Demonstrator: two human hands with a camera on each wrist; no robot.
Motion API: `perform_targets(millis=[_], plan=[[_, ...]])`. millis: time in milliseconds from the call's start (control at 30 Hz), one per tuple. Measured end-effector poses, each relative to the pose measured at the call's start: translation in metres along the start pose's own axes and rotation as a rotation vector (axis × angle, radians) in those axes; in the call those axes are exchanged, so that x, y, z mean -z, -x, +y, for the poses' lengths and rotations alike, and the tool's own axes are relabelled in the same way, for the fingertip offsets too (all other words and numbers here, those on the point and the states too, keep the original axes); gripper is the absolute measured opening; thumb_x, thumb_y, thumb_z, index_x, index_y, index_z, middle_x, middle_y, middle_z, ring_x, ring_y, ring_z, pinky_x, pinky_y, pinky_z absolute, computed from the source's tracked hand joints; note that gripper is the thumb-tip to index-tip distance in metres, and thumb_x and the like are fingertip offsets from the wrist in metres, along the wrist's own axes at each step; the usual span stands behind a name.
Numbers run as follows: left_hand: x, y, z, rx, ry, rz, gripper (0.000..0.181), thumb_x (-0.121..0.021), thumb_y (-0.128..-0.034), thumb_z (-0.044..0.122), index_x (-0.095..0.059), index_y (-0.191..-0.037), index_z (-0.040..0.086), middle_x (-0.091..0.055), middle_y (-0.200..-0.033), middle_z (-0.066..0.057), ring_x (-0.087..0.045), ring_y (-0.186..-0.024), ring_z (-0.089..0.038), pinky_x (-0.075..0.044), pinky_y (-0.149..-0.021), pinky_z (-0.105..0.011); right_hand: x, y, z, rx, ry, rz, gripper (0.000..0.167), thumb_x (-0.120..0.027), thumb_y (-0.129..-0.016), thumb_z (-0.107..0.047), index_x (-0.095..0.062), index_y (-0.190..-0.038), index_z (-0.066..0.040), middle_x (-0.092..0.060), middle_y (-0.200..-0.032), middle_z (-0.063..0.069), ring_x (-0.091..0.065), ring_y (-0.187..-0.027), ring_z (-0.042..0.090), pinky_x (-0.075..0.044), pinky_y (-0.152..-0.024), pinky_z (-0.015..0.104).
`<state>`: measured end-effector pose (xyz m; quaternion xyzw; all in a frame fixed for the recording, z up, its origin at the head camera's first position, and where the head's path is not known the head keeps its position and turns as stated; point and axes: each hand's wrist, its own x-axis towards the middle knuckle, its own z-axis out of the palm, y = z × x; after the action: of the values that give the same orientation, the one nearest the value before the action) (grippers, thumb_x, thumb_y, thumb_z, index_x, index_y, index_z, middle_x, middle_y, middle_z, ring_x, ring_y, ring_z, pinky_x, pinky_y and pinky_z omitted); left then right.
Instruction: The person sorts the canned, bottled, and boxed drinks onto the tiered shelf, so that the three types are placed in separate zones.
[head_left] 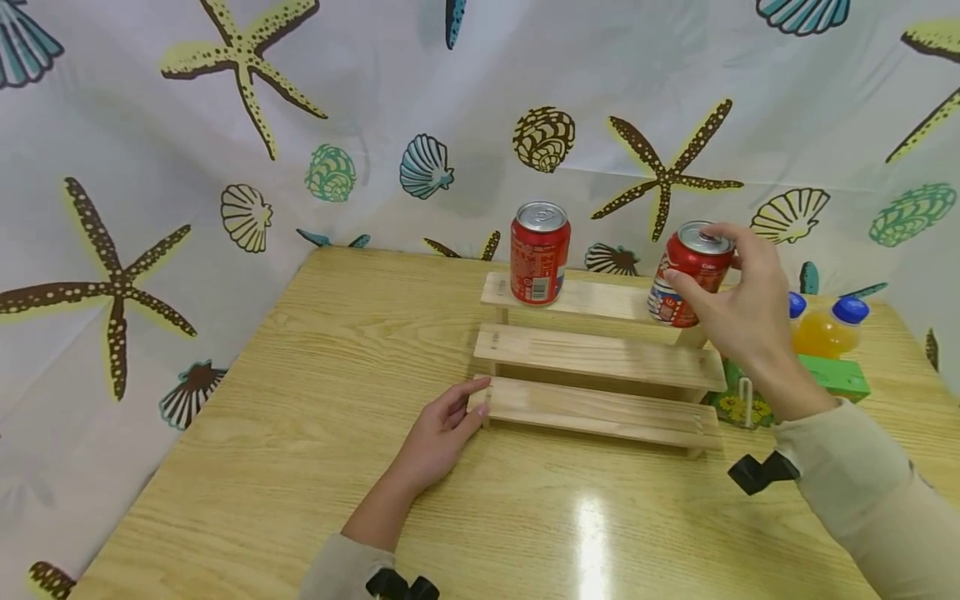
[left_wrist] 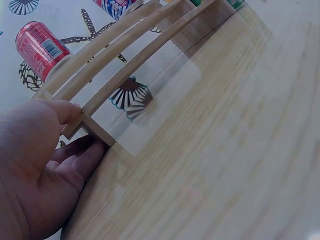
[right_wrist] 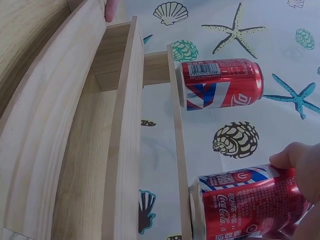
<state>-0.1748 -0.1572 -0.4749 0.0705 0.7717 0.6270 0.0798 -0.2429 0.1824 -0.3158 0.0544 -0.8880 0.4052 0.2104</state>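
right hand (head_left: 750, 307) pinching a red can (head_left: 699, 265) between thumb and fingers, its base at the right end of the wooden rack's (head_left: 592, 354) top step. left hand (head_left: 437, 435) grips the lowest step's left end. second can (head_left: 540, 260) upright on the top step's left, well apart. right wrist partly hides a green box (head_left: 834, 375); orange bottle (head_left: 823, 336) just behind it.

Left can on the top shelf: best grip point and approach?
Likely thumb and fingers around the upper half of the left can, from its left: it stands upright on the top shelf, its round wall is exposed there, and the right hand is off to its right.
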Motion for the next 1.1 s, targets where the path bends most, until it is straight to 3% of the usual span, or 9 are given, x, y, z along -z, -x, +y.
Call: perform_targets(millis=[433, 967, 1033, 1100], plan=[[-0.001, 0.0, 0.0, -0.014, -0.001, -0.002, 0.042, -0.058, -0.1033, 0.026, -0.052, -0.144, 0.022, -0.039, -0.158, -0.006, -0.03, -0.15, -0.024, -0.04, -0.115, -0.038, -0.001, 0.0, 0.006, 0.026, 0.001, 0.013, 0.058, -0.073, -0.091, -0.031, -0.05, -0.141, -0.011, -0.048, -0.141, 0.016, -0.046, -0.12, 0.033, -0.046, -0.091, 0.049], [-0.001, 0.001, 0.001, -0.001, -0.006, -0.001, 0.043, -0.057, -0.1034, 0.028, -0.051, -0.145, 0.023, -0.037, -0.159, -0.008, -0.032, -0.149, -0.024, -0.04, -0.115, -0.038, 0.001, 0.0, 0.014, 0.137, 0.024, 0.007, 0.059, -0.075, -0.091, -0.023, -0.049, -0.142, -0.009, -0.049, -0.135, 0.02, -0.048, -0.12, 0.033, -0.048, -0.09, 0.049], [-0.001, 0.001, 0.001, -0.001, -0.005, 0.0, 0.043, -0.057, -0.1035, 0.027, -0.051, -0.146, 0.022, -0.037, -0.159, -0.009, -0.033, -0.148, -0.025, -0.04, -0.114, -0.038, 0.003, -0.001, 0.014, 0.145, 0.022, -0.006, 0.059, -0.075, -0.091, -0.022, -0.049, -0.142, -0.009, -0.049, -0.134, 0.021, -0.047, -0.119, 0.033, -0.046, -0.089, 0.046], [-0.001, 0.001, 0.002, -0.001, -0.005, -0.001, 0.043, -0.057, -0.1036, 0.027, -0.05, -0.146, 0.022, -0.037, -0.159, -0.009, -0.033, -0.149, -0.024, -0.04, -0.114, -0.037, 0.005, -0.001, 0.014, 0.145, 0.026, -0.022, 0.059, -0.075, -0.091, -0.022, -0.048, -0.143, -0.009, -0.049, -0.134, 0.02, -0.048, -0.118, 0.032, -0.046, -0.088, 0.035]])
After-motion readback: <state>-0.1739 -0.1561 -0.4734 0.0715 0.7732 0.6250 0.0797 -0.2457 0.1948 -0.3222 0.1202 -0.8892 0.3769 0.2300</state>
